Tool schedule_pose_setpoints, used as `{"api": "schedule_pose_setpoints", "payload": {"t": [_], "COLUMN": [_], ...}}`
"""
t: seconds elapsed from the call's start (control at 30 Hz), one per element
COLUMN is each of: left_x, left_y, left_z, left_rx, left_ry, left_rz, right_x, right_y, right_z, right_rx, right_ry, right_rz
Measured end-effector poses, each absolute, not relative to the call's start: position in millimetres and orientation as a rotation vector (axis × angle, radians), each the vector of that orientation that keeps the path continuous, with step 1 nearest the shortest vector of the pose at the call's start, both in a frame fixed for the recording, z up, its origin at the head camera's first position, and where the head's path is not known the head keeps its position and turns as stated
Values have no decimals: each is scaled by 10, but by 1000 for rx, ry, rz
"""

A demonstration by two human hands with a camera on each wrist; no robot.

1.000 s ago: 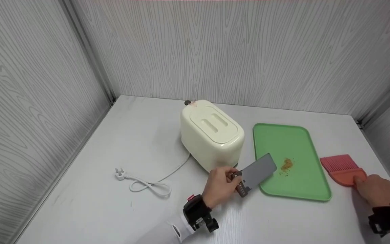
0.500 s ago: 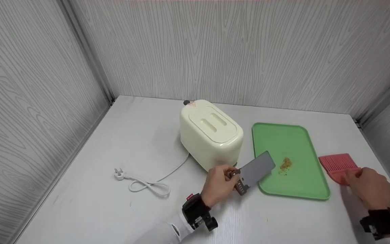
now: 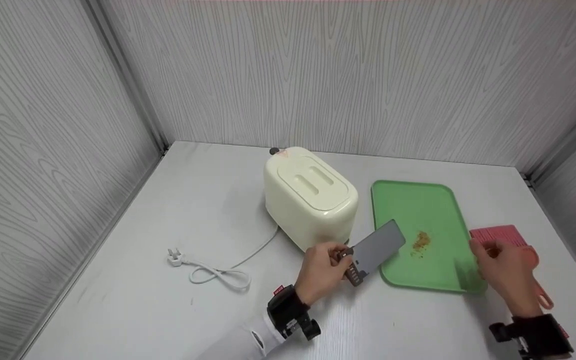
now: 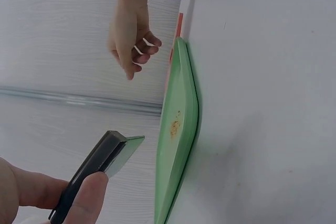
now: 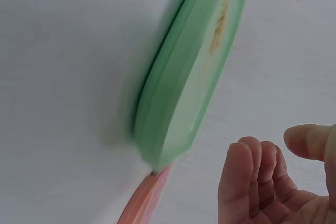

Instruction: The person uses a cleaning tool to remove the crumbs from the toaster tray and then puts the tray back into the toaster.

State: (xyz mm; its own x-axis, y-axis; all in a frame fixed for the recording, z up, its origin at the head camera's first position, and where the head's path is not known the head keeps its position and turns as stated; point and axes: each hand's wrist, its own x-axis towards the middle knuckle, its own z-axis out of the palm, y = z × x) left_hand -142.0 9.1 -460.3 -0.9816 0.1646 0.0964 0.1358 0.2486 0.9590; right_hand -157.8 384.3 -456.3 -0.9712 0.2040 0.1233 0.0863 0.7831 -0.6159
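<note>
My left hand (image 3: 320, 272) pinches the dark slotted end of a toaster crumb tray (image 3: 379, 245), a flat grey plate whose far end overlaps the green tray (image 3: 408, 200) in the head view. In the left wrist view, thumb and finger grip the crumb tray's dark edge (image 4: 86, 174). A small heap of brown crumbs (image 3: 421, 241) lies on the green tray. My right hand (image 3: 508, 275) is raised by the green tray's near right corner, holding nothing, fingers loosely bent. Behind it a pink-red pastry brush (image 3: 500, 233) lies on the table, partly hidden by that hand.
A cream toaster (image 3: 313, 200) with its lid on stands left of the green tray, close behind my left hand. Its white cord (image 3: 220, 274) lies in a loop to the left, ending in a plug (image 3: 175, 257). Grey wood-grain walls (image 3: 338, 80) enclose the table.
My right hand has come away from the brush and moved left to the green tray's corner. The brush stays on the table. My left hand keeps the crumb tray almost still.
</note>
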Motion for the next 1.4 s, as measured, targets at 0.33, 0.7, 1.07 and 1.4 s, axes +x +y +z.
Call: {"api": "schedule_pose_setpoints", "payload": {"t": [0.33, 0.7, 1.07, 1.4], "left_x": [-1429, -1439, -1430, -1421], "left_y": [87, 98, 108, 101], "left_z": [-4607, -4603, -4598, -4583], "left_rx": [321, 297, 276, 315], "left_ry": [2459, 2453, 2420, 2522], "left_rz": [1930, 1932, 1959, 1914], "right_x": [-1486, -1432, -1290, -1243], "right_y": [3207, 2729, 2257, 1998], "right_z": [-4624, -4736, -4809, -4882], "right_rx": [-158, -206, -246, -391], "right_ry": [-2739, -2603, -2491, -2311], "right_rz": [1391, 1882, 2197, 2435]}}
